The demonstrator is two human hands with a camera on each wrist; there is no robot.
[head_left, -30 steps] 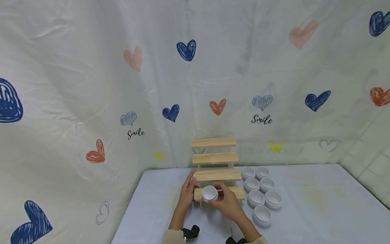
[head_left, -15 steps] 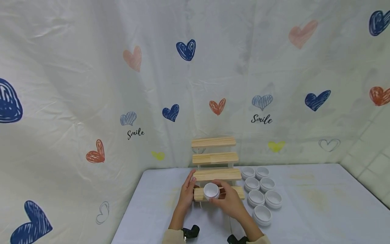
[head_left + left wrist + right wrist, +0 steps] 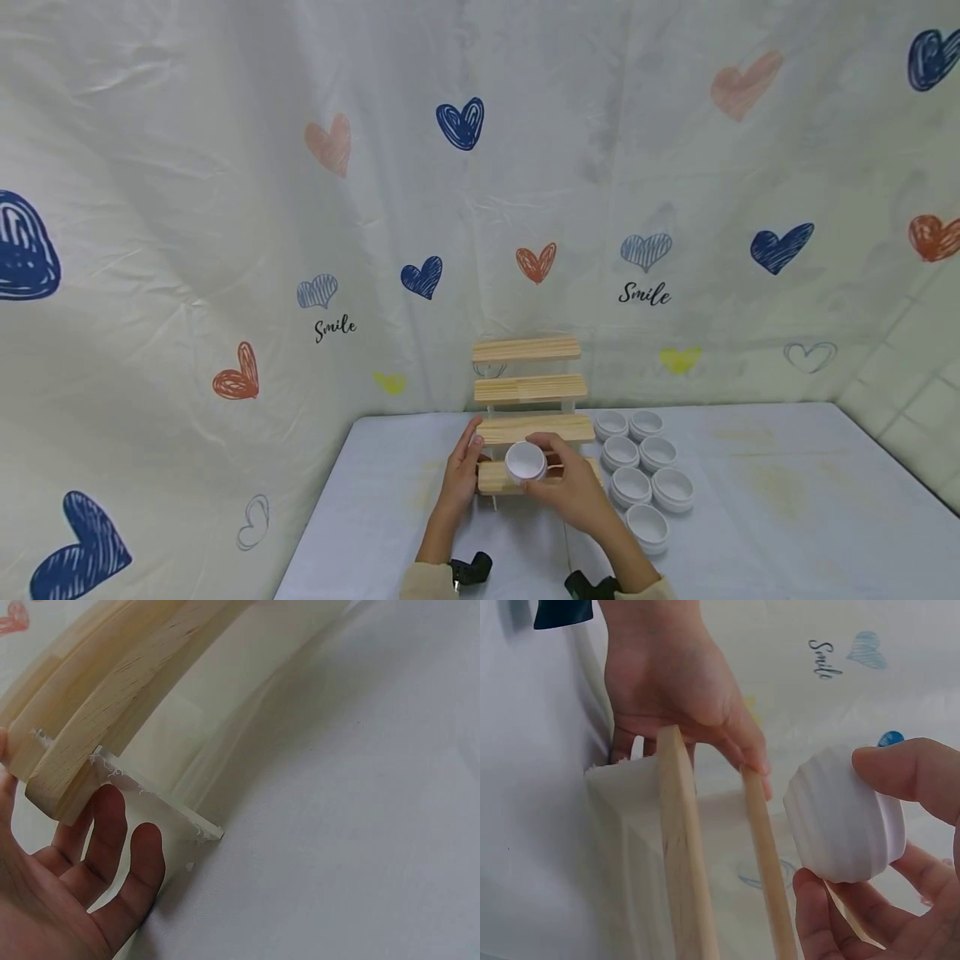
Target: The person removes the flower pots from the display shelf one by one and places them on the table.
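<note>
A small wooden shelf stand (image 3: 534,430) with stepped boards and white side supports stands on the table. My left hand (image 3: 457,477) grips its left end, and in the left wrist view the curled fingers (image 3: 105,832) are around the end of the lower board (image 3: 82,761). My right hand (image 3: 573,492) pinches a white ramekin (image 3: 525,461) between thumb and fingers, in front of the two lower boards. In the right wrist view the ramekin (image 3: 844,817) shows ribbed sides and a smooth rim, tilted in that frame. From the head view its inside looks bare.
Several more white ramekins (image 3: 631,486) stand in two rows right of the stand. A white cloth covers the table (image 3: 750,500). Behind hangs a white curtain (image 3: 570,183) printed with hearts, close to the stand's back.
My right hand has moved the ramekin slightly up and to the right, from the lowest board's front toward the board above. The left hand and the stand have stayed put.
</note>
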